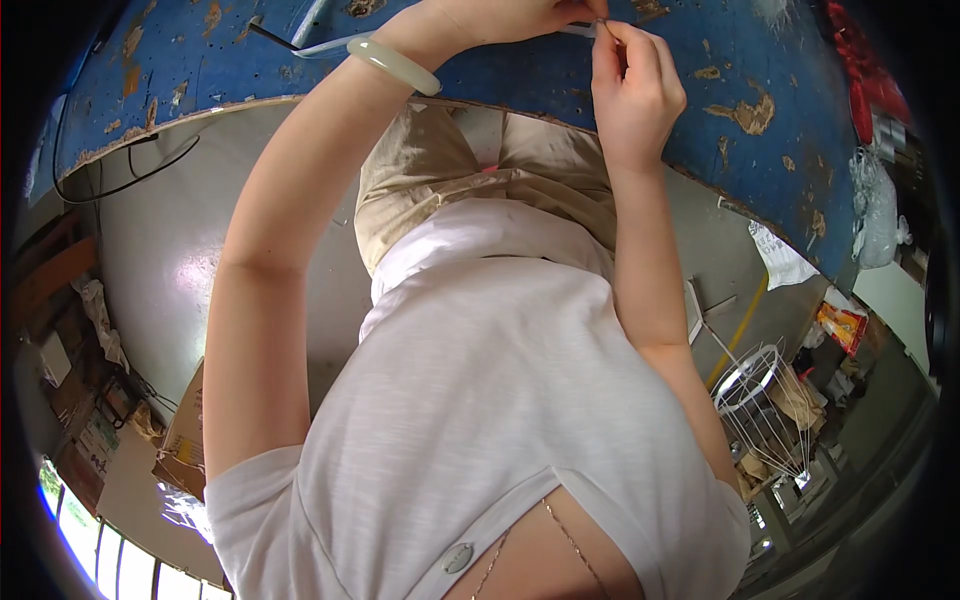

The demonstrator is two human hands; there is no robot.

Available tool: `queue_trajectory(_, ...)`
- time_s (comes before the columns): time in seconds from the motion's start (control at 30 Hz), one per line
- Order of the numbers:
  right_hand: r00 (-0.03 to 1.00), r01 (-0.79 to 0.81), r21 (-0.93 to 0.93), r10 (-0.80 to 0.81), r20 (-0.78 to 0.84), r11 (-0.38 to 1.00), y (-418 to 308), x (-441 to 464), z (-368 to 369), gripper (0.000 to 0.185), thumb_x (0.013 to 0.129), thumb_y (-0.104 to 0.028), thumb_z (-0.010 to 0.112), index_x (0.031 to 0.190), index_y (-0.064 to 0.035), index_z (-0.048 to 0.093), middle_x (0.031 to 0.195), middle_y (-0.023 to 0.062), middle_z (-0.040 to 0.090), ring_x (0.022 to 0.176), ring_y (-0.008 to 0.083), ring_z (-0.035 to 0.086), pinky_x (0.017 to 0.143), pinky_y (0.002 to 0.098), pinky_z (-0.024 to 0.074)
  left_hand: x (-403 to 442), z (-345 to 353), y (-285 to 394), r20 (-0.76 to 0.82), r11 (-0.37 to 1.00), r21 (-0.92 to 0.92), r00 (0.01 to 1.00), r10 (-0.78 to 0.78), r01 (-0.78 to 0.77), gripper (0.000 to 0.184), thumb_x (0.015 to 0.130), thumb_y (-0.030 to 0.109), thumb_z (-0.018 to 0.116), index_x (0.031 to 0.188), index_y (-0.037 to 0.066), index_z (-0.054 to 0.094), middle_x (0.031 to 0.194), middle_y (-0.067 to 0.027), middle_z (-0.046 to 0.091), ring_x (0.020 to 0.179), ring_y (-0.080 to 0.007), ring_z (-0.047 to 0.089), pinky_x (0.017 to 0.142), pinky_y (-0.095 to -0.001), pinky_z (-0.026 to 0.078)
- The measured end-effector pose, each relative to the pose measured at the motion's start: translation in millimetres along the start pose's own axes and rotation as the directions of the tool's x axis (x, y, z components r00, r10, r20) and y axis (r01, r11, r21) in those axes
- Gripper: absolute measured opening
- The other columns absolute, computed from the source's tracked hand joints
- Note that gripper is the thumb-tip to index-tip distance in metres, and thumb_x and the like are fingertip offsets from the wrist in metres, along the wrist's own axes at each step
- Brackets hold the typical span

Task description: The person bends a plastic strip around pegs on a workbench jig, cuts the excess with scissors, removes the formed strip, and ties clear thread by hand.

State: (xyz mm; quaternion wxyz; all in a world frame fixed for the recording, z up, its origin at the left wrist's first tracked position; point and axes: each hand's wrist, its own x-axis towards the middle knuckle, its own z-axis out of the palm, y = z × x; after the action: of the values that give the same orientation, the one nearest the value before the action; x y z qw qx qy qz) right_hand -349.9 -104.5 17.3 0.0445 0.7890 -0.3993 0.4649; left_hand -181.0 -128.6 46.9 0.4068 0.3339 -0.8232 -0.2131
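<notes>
Head view: close by L hand [530, 16], pinching small pc. [600, 22] w/ R hand [641, 95]; can't tell L grip or amt. done/left.

The left arm [290, 205] is reaching up the left side of the frame, bending at the elbow, its hand [515, 14] running partly past the top edge. The right arm [645, 260] is rising right of centre, its hand [603, 28] curling its fingers and bringing thumb and index fingertips together close beside the left hand.
</notes>
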Motion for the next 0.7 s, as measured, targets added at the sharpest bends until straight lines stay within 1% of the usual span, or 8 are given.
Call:
queue_trajectory(0.1, 0.997, -0.016, -0.009, 0.017, 0.077, 1.000, 0.8, -3.2, -9.1, 0.007, 0.080, -0.005, 0.068, 0.080, -0.0029, 0.061, 0.071, 0.0076, 0.061, 0.056, 0.0227, 0.060, 0.050, 0.0310, 0.0490, -1.7, 0.4, 2.1, -0.034, 0.988, 0.147, 0.998, 0.053, -0.047, 0.005, 0.072, 0.007, 0.060, 0.074, 0.002, 0.061, 0.073, -0.0136, 0.058, 0.072, -0.0340, 0.057, 0.067, -0.0415, 0.047)
queue_trajectory(0.2, 0.979, -0.060, -0.007, 0.060, 0.194, 0.998, -1.0, -6.0, -20.8, 0.014, 0.076, -0.003, 0.068, 0.073, -0.0042, 0.054, 0.067, 0.0083, 0.057, 0.055, 0.0276, 0.057, 0.050, 0.0343, 0.0462, -5.4, 5.8, 10.7, -0.104, 0.976, 0.200, 0.992, -0.071, 0.091, 0.004, 0.072, 0.006, 0.057, 0.071, 0.002, 0.059, 0.073, -0.0134, 0.056, 0.072, -0.0351, 0.057, 0.067, -0.0429, 0.047)
queue_trajectory(0.3, 0.962, -0.079, 0.015, 0.072, 0.262, 0.997, 3.5, -9.3, -32.5, 0.014, 0.075, -0.002, 0.068, 0.073, -0.0040, 0.054, 0.067, 0.0082, 0.056, 0.056, 0.0279, 0.056, 0.050, 0.0353, 0.0452, -5.6, 10.6, 16.2, -0.105, 0.937, 0.294, 0.980, -0.166, 0.190, 0.003, 0.071, 0.004, 0.055, 0.071, 0.003, 0.058, 0.075, -0.0139, 0.056, 0.073, -0.0357, 0.057, 0.066, -0.0436, 0.047)
queue_trajectory(0.5, 0.919, -0.117, 0.084, 0.075, 0.386, 0.990, -1.4, -5.7, -46.1, 0.012, 0.075, 0.000, 0.064, 0.071, -0.0031, 0.053, 0.067, 0.0117, 0.054, 0.061, 0.0318, 0.056, 0.054, 0.0384, 0.0444, -9.5, 18.1, 19.0, -0.200, 0.917, 0.278, 0.951, -0.234, 0.285, 0.004, 0.072, 0.004, 0.055, 0.070, 0.002, 0.058, 0.075, -0.0160, 0.056, 0.071, -0.0378, 0.057, 0.064, -0.0447, 0.047)
queue_trajectory(0.53, 0.910, -0.145, 0.122, 0.084, 0.406, 0.982, -2.6, -2.8, -48.4, 0.010, 0.076, 0.002, 0.062, 0.072, -0.0025, 0.053, 0.068, 0.0132, 0.054, 0.063, 0.0333, 0.056, 0.055, 0.0390, 0.0443, -14.8, 18.0, 11.2, -0.086, 0.872, 0.388, 0.954, -0.288, 0.298, 0.014, 0.080, 0.009, 0.057, 0.089, 0.003, 0.066, 0.086, -0.0106, 0.065, 0.075, -0.0264, 0.063, 0.066, -0.0345, 0.050)
queue_trajectory(0.57, 0.889, -0.242, 0.158, 0.153, 0.432, 0.957, -5.1, -1.0, -50.4, 0.010, 0.076, 0.002, 0.061, 0.072, -0.0019, 0.053, 0.069, 0.0137, 0.055, 0.064, 0.0331, 0.056, 0.056, 0.0380, 0.0443, -15.8, 14.5, 17.2, -0.157, 0.910, 0.296, 0.954, -0.254, 0.291, 0.011, 0.074, 0.005, 0.057, 0.081, 0.004, 0.065, 0.081, -0.0132, 0.060, 0.077, -0.0341, 0.059, 0.066, -0.0404, 0.048)
queue_trajectory(0.63, 0.892, -0.331, 0.259, 0.211, 0.400, 0.907, -4.3, 3.9, -52.6, 0.010, 0.078, 0.004, 0.061, 0.074, -0.0014, 0.052, 0.071, 0.0144, 0.055, 0.060, 0.0314, 0.054, 0.055, 0.0347, 0.0432, -16.2, 4.3, 16.6, -0.097, 0.945, 0.254, 0.977, -0.188, 0.206, 0.015, 0.070, 0.000, 0.059, 0.082, 0.004, 0.065, 0.080, -0.0115, 0.059, 0.078, -0.0324, 0.058, 0.069, -0.0396, 0.048)
queue_trajectory(0.7, 0.875, -0.417, 0.337, 0.272, 0.401, 0.844, -0.6, 6.5, -51.6, 0.011, 0.082, 0.001, 0.060, 0.076, -0.0016, 0.052, 0.070, 0.0094, 0.054, 0.055, 0.0185, 0.049, 0.050, 0.0282, 0.0389, -13.7, -6.5, 27.2, -0.049, 0.958, 0.180, 0.975, -0.217, 0.222, 0.014, 0.068, -0.001, 0.061, 0.081, 0.003, 0.065, 0.077, -0.0110, 0.058, 0.080, -0.0307, 0.056, 0.069, -0.0397, 0.048)
